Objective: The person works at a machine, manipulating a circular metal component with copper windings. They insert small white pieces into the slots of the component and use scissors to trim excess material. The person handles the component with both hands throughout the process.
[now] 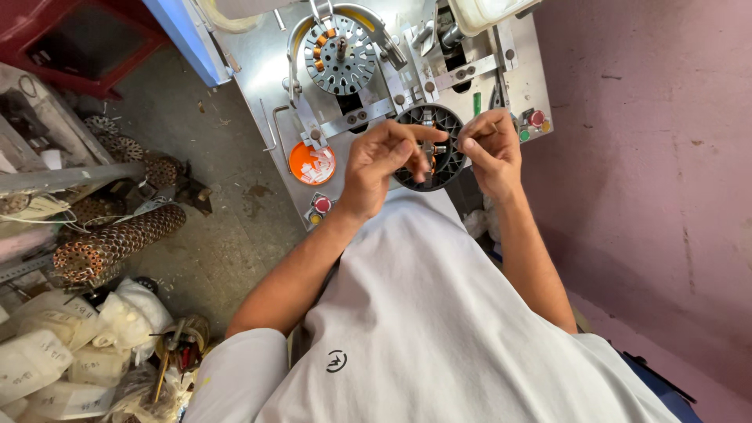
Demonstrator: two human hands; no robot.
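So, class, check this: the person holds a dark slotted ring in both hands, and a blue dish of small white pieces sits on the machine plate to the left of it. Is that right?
Not quite. The head view shows the dish is orange, not blue. The rest stands: both the left hand and the right hand hold the dark slotted ring, and the dish sits on the machine plate to its left.

A slotted disc (428, 147) is held between the left hand (378, 160) and right hand (489, 149), at the near edge of the bench (258, 70). A second disc (340, 55) is mounted behind it on the bench, a small dish (312, 163) sits left of the left hand, and stacked discs (117, 243) lie on the floor (219, 235) further left.
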